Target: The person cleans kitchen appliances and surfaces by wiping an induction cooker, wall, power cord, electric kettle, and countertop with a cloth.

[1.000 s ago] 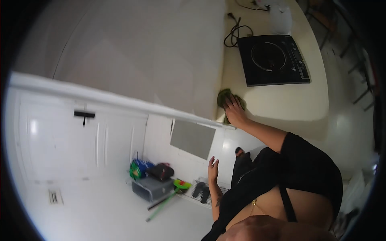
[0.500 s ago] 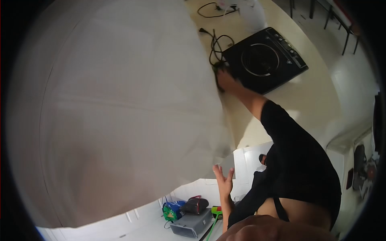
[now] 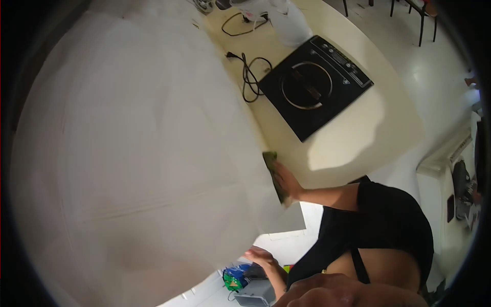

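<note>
My right hand (image 3: 287, 183) presses a dark green scouring pad (image 3: 271, 166) flat against the edge of a large pale wall-like surface (image 3: 153, 128), just beside the cream counter (image 3: 327, 163). Its fingers lie along the back of the pad. Lower in the view, my left hand (image 3: 261, 255) is at the bottom edge of the same pale surface, fingers extended and nothing visible in it. A black induction cooktop (image 3: 307, 87) sits on the counter beyond my right hand, its cord (image 3: 249, 77) coiled next to it.
A white kettle (image 3: 289, 25) stands behind the cooktop, with another cable (image 3: 238, 25) near it. Toward the bottom are a grey box (image 3: 254, 294) and a blue and green bag (image 3: 235, 276). Chair legs (image 3: 421, 25) show at top right, and a side counter (image 3: 434, 204) at right.
My right hand has come back along the counter edge, away from the cooktop cord, with the pad. My left hand has shifted down and left to the surface's edge. The view has shifted.
</note>
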A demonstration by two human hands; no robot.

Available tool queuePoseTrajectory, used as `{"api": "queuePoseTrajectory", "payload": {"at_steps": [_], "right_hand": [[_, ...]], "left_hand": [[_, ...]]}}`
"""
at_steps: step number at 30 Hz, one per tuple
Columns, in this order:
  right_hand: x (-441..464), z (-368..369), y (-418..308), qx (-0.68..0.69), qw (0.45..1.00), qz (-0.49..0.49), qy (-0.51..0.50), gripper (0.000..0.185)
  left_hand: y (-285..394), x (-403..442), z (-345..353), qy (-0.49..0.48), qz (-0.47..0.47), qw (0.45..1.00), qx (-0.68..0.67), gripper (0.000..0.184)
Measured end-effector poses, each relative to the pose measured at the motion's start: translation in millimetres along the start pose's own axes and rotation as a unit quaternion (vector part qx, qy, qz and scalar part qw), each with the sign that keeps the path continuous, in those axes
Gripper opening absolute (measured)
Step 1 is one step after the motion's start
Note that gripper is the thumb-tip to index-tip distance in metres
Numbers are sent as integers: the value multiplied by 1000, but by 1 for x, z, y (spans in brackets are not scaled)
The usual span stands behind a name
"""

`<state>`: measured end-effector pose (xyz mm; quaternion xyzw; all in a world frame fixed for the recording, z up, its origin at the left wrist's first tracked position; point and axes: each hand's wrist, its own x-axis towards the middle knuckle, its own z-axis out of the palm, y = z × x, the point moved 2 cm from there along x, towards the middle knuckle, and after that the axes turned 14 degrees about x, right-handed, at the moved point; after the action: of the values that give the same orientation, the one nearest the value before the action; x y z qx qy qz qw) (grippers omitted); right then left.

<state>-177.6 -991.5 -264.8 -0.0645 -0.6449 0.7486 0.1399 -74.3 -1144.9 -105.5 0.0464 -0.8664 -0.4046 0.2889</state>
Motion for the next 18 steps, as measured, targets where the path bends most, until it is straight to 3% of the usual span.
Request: {"api": "queuePoseTrajectory", "payload": {"at_steps": [3,4,6,7,10,11,13,14,16,17,18], "right_hand": [[128,10,39,57,995,-11,77,45],[173,12,56,171,981,-9,89,44],[242,2,48,211,973,-29,90,41],[258,-8,31,138,986,-51,81,40],[257,-7,26,104,991,-26,80,38],[220,-9,20,113,993,-7,45,38],[128,6,51,118,989,-81,27,46],[79,1,17,35,998,-44,39,47],[18,1,-12,173,984,37,25,46],[28,0,-18,174,984,39,24,46],[49,-1,-28,179,983,5,40,45]], "left_hand": [[-2,-2,5,-3,-23,981,193,74],[-4,-2,5,-7,-30,976,216,73],[-5,-2,4,-20,-21,970,242,70],[-2,-3,4,-24,-18,968,248,68],[11,-4,6,-17,-23,962,271,66],[14,-4,8,-13,-25,960,277,66],[14,-2,12,0,-30,967,251,65],[12,-1,12,6,-31,970,243,65],[0,-1,7,-8,20,967,252,68],[-2,-1,7,-12,36,966,256,68],[-3,-4,5,-27,-19,966,257,68]]}}
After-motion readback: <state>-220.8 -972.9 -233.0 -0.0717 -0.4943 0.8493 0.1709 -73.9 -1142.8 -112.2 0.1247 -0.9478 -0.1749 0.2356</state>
